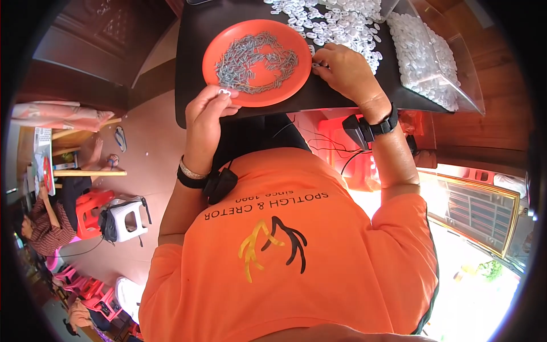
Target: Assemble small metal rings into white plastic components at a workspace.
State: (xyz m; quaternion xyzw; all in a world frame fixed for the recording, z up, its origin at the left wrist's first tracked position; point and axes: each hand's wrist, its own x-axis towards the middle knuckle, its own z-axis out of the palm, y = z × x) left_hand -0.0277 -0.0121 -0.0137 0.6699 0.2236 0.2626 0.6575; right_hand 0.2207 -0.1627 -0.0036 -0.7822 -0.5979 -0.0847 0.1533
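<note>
Hands first, seen from the head camera: your left hand (206, 111) pinches a small white plastic piece (224, 91) between thumb and fingertips, right at the near rim of the orange plate (213, 48). The plate sits on the black desk (191, 85), toward its near left part, and carries a ring-shaped heap of small grey metal pins (253, 54). Your right hand (345, 71) rests on the desk just beside the plate's right rim, fingers curled down at a small piece; you cannot tell from here whether they actually grip it. Beyond that hand, toward the far edge, loose white pieces (336, 23) lie scattered across the desk. At the desk's right edge stands a clear plastic bin (456, 62) filled with more of the same white pieces. Both your wrists wear black bands. Off to the left, well apart from the desk, another person (45, 225) sits by red and white stools.
</note>
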